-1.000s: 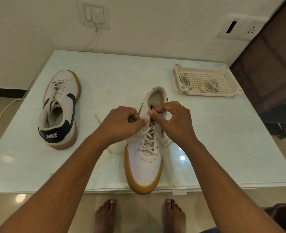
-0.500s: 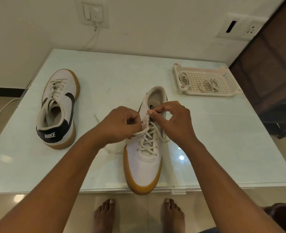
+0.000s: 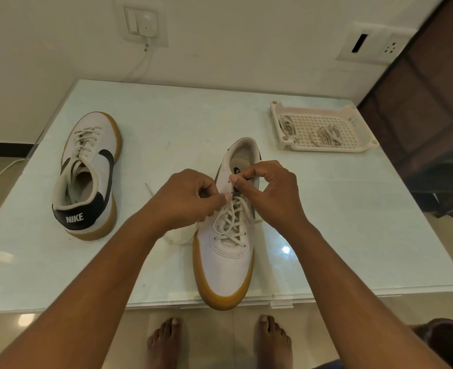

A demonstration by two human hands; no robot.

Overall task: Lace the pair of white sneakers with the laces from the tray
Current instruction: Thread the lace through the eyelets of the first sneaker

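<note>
White sneaker; left hand, right hand pinching its lace.

Bare forearms run back from the left hand and the right hand, uncovered all the way to the picture's edge. The fingernails are trimmed short. Below the hands are two bare feet. A sliver of bluish cloth shows beneath the right forearm.

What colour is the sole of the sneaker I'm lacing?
Tan, a gum-brown sole under the white sneaker; the head view shows it best at the toe.
</note>
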